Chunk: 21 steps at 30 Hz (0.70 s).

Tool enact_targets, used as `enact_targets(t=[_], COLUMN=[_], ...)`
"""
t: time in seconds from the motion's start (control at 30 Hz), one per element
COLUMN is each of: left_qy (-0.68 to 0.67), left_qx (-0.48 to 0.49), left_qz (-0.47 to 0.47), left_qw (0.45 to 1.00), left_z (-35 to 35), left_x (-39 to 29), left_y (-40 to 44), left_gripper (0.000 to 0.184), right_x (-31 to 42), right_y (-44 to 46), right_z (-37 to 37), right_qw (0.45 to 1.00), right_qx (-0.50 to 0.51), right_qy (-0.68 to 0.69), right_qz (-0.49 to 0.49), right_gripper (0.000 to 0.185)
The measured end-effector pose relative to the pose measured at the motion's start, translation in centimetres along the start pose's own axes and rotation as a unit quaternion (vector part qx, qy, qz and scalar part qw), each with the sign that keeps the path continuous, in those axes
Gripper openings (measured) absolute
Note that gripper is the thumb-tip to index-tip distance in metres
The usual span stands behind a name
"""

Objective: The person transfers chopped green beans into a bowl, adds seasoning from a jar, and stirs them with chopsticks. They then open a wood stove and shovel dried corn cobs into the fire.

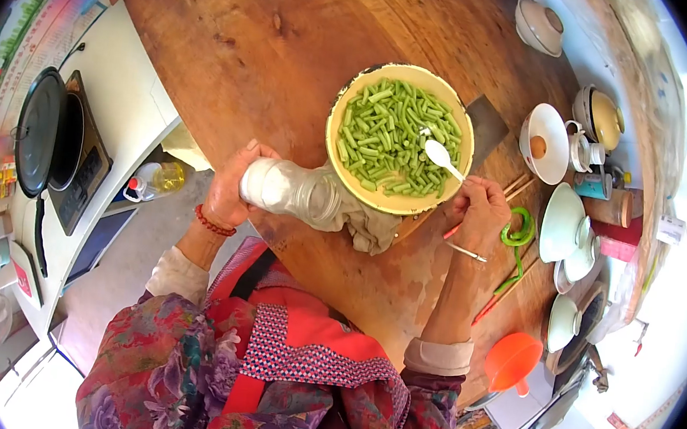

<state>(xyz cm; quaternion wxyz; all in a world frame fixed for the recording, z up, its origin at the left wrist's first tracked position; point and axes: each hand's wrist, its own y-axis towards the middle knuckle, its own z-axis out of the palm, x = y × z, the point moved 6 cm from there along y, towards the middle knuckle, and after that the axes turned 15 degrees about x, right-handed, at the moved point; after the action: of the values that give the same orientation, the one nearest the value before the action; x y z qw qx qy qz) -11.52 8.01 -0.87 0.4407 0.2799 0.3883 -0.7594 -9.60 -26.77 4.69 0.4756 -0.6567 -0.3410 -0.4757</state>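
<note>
My left hand (233, 186) is wrapped round the base of a glass jar (292, 193) with white powder in its bottom. The jar lies tilted on its side, its open mouth facing right. A white plastic spoon (443, 158) is pinched by its handle in my right hand (480, 211). Its bowl hangs over cut green beans (385, 127) in a yellow enamel basin (332, 131), and a small white patch shows on the beans beside it. Beneath the jar and basin is a crumpled grey-brown cloth (371, 227).
Chopsticks (518, 187) and a green coiled strip (519, 231) lie right of my right hand. A dark blade (486, 129) shows behind the basin. Bowls, including one with an egg (538, 147), line the right side. An orange ladle (513, 361) is nearer. At left stands a pan (69, 143).
</note>
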Motion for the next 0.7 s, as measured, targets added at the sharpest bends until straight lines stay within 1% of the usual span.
enact_targets(t=[0.07,0.13,0.17,0.27,0.4,0.47,0.57,0.6,0.63,0.67,0.7], left_qy=[-0.018,-0.023,-0.028,-0.022,-0.020,-0.044,-0.020,-0.020,-0.014,-0.007,-0.007], left_qx=[0.013,0.026,0.041,0.009,0.015,0.012,-0.015,-0.015,0.011,0.037,0.038], left_qz=[-0.016,-0.020,-0.025,-0.011,-0.011,-0.019,-0.008,-0.009,-0.014,-0.020,-0.022], left_qw=[1.000,0.999,0.998,1.000,1.000,0.999,1.000,1.000,1.000,0.999,0.999], left_z=[-0.3,-0.2,0.0,-0.4,-0.4,-0.7,-0.2,-0.3,-0.4,-0.2,-0.1], left_x=[0.3,0.1,0.1,0.3,0.0,0.4,0.1,0.1,0.1,0.1,0.2], left_y=[0.1,0.1,0.0,0.1,-0.1,0.0,0.0,0.0,-0.1,-0.1,-0.1], left_gripper=[0.043,0.043,0.043,0.043,0.043,0.044,0.045,0.045,0.045,0.045,0.045], right_x=[0.0,0.9,0.5,-0.2,-0.4,-0.4,-0.3,0.0,0.1,-0.1,-0.2], right_y=[0.1,0.2,0.4,0.9,0.4,0.4,0.4,0.4,0.3,0.4,0.4], right_z=[0.8,2.1,2.4,3.0,2.8,2.5,1.4,1.0,0.6,0.3,-0.2], right_qw=[1.000,0.998,0.998,0.997,0.997,0.997,0.998,0.999,0.999,0.999,1.000], right_qx=[0.020,0.052,0.054,0.065,0.050,0.048,0.031,0.033,0.035,0.034,0.023], right_qy=[0.010,-0.011,-0.010,-0.026,-0.055,-0.060,-0.054,-0.024,0.006,0.007,0.016], right_qz=[0.009,-0.026,-0.024,-0.025,-0.004,0.002,-0.005,-0.002,0.001,0.003,-0.013], right_gripper=[0.009,0.009,0.009,0.008,0.008,0.008,0.008,0.008,0.008,0.008,0.007])
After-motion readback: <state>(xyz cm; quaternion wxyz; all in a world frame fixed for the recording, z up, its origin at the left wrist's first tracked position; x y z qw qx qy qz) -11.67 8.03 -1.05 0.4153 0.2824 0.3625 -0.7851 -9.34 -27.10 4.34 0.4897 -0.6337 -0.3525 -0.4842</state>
